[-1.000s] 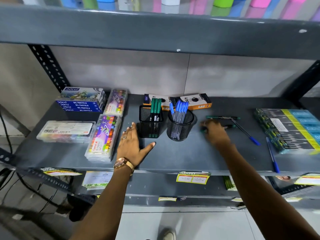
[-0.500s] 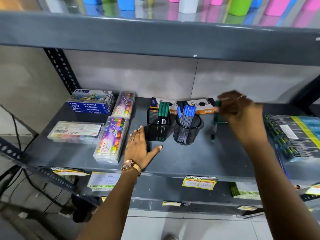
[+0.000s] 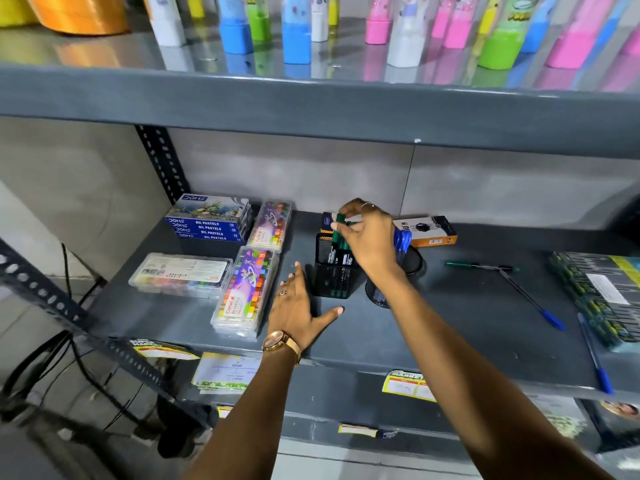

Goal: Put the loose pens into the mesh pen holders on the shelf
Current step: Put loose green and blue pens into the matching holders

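Two black mesh holders stand mid-shelf. The square mesh holder (image 3: 330, 271) keeps green pens; the round mesh holder (image 3: 377, 292), partly hidden by my arm, keeps blue pens. My right hand (image 3: 369, 237) hovers over the square holder, pinching a green pen (image 3: 339, 223) whose lower end is down among the others. My left hand (image 3: 298, 306) lies flat on the grey shelf (image 3: 450, 327) with fingers spread, just left of the square holder. Loose on the shelf to the right lie a green pen (image 3: 479, 265) and two blue pens (image 3: 535, 301) (image 3: 594, 355).
Oil pastel boxes (image 3: 211, 216) and crayon cases (image 3: 246, 289) (image 3: 180, 273) fill the shelf's left side. An orange-and-black box (image 3: 426, 230) sits behind the holders. A dark pack (image 3: 602, 289) occupies the right end. Coloured bottles (image 3: 294, 32) line the upper shelf.
My right hand picked a green pen off the shelf, carried it left over the round holder, and now has it at the square holder. My left hand stayed flat on the shelf.
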Tool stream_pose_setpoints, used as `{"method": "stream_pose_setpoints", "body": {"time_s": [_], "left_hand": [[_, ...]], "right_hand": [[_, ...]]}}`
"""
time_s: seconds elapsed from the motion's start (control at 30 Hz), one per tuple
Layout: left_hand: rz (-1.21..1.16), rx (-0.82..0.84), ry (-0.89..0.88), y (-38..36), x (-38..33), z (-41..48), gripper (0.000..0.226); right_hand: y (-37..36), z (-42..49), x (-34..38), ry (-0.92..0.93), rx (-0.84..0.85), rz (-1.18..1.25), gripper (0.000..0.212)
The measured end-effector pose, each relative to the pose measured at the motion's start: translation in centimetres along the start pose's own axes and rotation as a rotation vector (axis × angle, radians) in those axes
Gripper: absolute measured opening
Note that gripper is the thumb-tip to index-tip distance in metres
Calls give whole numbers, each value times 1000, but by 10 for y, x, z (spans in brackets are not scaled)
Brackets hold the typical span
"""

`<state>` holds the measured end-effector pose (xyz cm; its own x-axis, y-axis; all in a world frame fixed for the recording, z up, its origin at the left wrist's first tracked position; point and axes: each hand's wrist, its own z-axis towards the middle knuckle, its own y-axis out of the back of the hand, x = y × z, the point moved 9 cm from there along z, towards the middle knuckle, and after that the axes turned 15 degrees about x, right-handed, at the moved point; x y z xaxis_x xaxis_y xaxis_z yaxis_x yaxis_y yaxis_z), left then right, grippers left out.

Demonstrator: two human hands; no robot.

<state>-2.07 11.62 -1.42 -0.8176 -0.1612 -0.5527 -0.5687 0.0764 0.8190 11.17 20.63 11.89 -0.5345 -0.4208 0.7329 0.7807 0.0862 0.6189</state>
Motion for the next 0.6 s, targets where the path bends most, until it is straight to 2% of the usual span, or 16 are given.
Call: {"method": "stream_pose_setpoints", "body": {"time_s": [0.13,0.27,0.37,0.47,0.53,0.6], "left_hand": [[1,-7,2,1,0,0,120],[27,2,-5,-2,3,3,118],[83,5,-29,-5,1,5,113],[86,-5,-32,-5,2,6,115],[97,-4,-22,-6,4,8,118],[104,-1,-12,-7,4,8,118]], "right_hand": [[-16,3,-11,-63,54,-191,23],[-9,5,-10,-68,64,-244,32],[23,1,-13,-10,-39,-139,29],[78,-12,-49,-36,-231,-131,19],[104,-22,-89,-126,-262,-250,28],[107,-28,-140,-333,-98,-392,38]]}}
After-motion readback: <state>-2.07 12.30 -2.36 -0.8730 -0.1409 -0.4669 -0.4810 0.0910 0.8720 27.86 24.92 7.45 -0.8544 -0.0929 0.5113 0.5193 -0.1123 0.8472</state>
